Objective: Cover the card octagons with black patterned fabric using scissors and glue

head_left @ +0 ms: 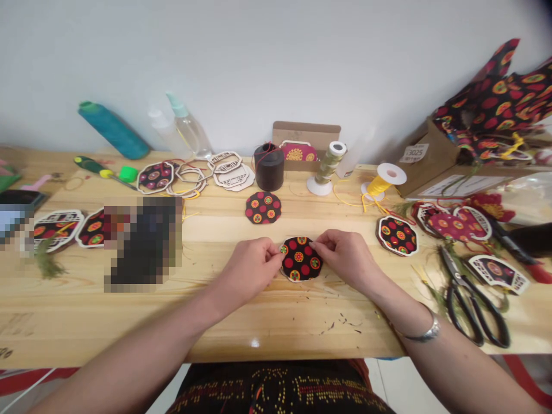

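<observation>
A black fabric piece with red dots and flower motifs [299,260] lies over a pale scalloped backing just above the table's front middle. My left hand [257,259] pinches its left edge between thumb and forefinger. At its upper right edge, my right hand [345,256] pinches with the fingertips. A thin pale rim shows along the lower and left edge of the piece. Just behind it, a similar loose patterned piece [263,207] lies flat on the wooden table [241,322]. Further right sits a pale-rimmed patterned piece [397,236].
Black-handled scissors [474,305] lie at the right, near a fan-shaped piece [497,273]. A cardboard box [452,172] with fabric stands behind. Spools, including a black one [269,168] and a yellow one [378,184], line the back. Dark scraps lie near the front edge.
</observation>
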The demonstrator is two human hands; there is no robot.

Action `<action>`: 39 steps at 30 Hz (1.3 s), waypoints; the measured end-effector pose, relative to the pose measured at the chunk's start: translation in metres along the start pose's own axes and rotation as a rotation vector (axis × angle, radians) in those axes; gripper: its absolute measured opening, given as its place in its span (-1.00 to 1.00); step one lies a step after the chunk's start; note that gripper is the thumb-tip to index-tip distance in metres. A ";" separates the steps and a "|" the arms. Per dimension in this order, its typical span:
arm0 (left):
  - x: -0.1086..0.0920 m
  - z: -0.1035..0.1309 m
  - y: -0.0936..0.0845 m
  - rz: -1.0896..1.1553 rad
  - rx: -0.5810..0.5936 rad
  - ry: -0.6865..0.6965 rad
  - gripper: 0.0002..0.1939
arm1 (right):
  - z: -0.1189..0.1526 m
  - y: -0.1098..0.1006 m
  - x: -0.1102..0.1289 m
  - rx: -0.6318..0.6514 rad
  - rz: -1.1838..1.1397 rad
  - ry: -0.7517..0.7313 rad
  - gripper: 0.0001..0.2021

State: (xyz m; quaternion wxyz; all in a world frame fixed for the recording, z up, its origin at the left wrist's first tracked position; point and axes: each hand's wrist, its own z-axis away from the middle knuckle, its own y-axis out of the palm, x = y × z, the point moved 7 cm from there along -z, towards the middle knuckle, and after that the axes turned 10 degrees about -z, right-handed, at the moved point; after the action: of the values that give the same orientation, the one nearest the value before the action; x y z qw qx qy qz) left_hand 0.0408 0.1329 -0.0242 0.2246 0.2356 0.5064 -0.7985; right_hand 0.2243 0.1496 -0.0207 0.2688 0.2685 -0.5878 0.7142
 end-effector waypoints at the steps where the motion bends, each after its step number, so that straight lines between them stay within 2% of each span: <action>1: 0.000 0.000 0.000 0.000 0.000 0.000 -0.86 | 0.000 0.000 0.000 0.003 -0.002 0.003 -0.84; 5: 0.000 0.000 -0.001 0.028 -0.018 -0.001 -0.90 | 0.001 0.000 -0.002 -0.013 -0.040 -0.005 -0.82; 10: -0.001 0.002 -0.001 0.092 0.002 -0.005 -0.82 | 0.002 -0.001 -0.003 -0.001 -0.079 -0.032 -0.79; 14: 0.000 0.001 0.001 0.062 0.001 -0.013 -0.79 | 0.002 0.000 -0.003 0.024 -0.041 -0.034 -0.74; 18: 0.001 -0.001 0.002 0.035 -0.010 -0.014 -0.84 | 0.002 0.002 -0.004 0.046 -0.027 -0.019 -0.80; 25: 0.001 0.000 0.003 -0.015 -0.006 0.005 -0.88 | 0.003 0.000 -0.001 0.046 0.001 -0.021 -0.86; 39: 0.000 -0.002 0.004 -0.043 -0.028 0.056 -0.88 | 0.003 0.001 -0.002 0.043 0.019 -0.032 -0.83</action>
State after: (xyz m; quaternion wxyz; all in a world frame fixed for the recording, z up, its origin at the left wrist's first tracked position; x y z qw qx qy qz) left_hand 0.0429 0.1329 -0.0275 0.1963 0.2436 0.5286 -0.7891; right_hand 0.2252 0.1464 -0.0220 0.2467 0.2800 -0.5790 0.7249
